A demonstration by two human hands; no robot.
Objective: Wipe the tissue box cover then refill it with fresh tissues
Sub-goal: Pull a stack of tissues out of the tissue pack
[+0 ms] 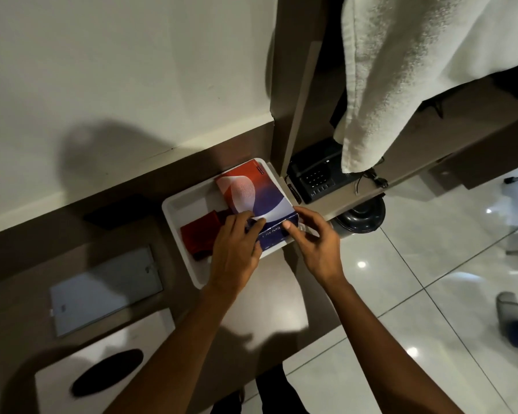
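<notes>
A red, white and blue tissue pack [251,195] lies in a white tray [174,210] on the brown counter. My left hand [235,252] grips the pack's near end from the left. My right hand [314,240] pinches the same end from the right, thumb on its blue front face. A dark red item [199,234] lies in the tray left of the pack, partly under my left hand. The white tissue box cover [108,369] with a dark oval slot sits at the bottom left, apart from both hands.
A flat grey-blue card [105,291] lies on the counter left of my arms. A black telephone [317,174] sits on a shelf to the right, under a hanging white towel [401,70]. A dark round bin [362,216] stands on the glossy tiled floor.
</notes>
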